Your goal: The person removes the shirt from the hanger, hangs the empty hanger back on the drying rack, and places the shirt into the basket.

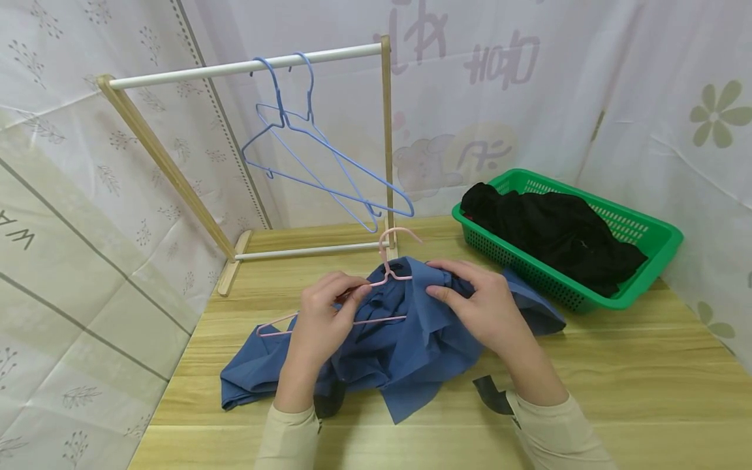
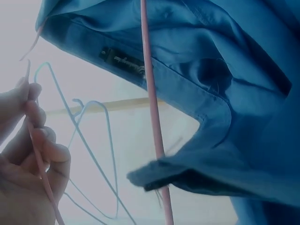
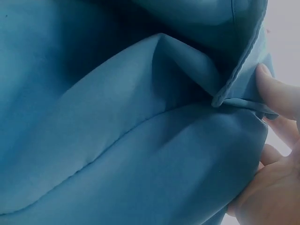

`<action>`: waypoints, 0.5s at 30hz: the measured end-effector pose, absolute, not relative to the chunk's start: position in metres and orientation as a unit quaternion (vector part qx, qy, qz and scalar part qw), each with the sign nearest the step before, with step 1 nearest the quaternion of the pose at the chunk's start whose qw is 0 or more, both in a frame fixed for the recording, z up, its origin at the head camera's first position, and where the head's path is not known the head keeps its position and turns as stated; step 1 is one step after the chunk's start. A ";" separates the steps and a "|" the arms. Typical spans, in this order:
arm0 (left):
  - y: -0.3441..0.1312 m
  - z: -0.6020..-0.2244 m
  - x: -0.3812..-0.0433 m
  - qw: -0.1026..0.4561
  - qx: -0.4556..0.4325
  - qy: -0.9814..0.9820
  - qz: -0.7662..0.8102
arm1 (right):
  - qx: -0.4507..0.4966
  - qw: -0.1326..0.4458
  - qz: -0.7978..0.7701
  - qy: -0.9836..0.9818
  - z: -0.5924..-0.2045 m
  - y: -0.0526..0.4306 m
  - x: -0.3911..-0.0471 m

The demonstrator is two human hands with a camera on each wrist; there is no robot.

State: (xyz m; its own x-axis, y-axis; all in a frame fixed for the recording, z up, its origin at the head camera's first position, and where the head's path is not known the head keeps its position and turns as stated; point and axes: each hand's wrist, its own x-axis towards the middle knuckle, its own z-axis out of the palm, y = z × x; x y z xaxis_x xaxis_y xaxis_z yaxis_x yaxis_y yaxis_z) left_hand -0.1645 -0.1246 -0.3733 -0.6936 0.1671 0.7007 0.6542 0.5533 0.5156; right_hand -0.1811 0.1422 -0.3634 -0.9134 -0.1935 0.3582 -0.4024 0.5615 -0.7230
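Note:
A crumpled blue collared shirt (image 1: 431, 326) lies on the wooden table, with a pink hanger (image 1: 380, 320) partly inside it. My left hand (image 1: 323, 320) pinches the hanger's upper bar, left of its hook. On the other side, my right hand (image 1: 487, 307) holds the shirt near the collar, fingers behind the cloth and thumb in front. The hanger's right end is hidden under the fabric, while its left end shows above a sleeve. A dark label (image 2: 123, 62) is visible inside the collar in the left wrist view. Blue folds (image 3: 122, 122) fill most of the right wrist view.
Behind the shirt stands a wood-and-white clothes rack (image 1: 247, 69) carrying two blue hangers (image 1: 329, 140). A green basket (image 1: 652, 261) with black clothing (image 1: 552, 228) sits at the back right, close to the shirt. Patterned curtains (image 1: 529, 98) surround the table.

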 end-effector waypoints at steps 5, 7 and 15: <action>-0.131 -0.372 -0.165 0.323 -0.261 -0.819 -0.396 | 0.172 0.131 0.441 -0.871 -0.364 0.145 -0.181; -0.134 -0.371 -0.166 0.338 -0.262 -0.815 -0.391 | 0.175 0.140 0.437 -0.871 -0.364 0.146 -0.181; -0.150 -0.371 -0.166 0.362 -0.253 -0.827 -0.349 | 0.173 0.165 0.434 -0.869 -0.368 0.154 -0.184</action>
State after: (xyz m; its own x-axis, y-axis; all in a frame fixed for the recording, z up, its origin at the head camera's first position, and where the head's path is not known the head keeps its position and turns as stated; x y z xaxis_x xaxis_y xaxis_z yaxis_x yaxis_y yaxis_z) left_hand -0.1664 -0.1498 -0.3714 -0.6104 0.1659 0.7745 0.6708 0.6282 0.3942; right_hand -0.1839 0.1536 -0.3675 -0.8862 -0.1572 0.4359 -0.4431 0.5629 -0.6977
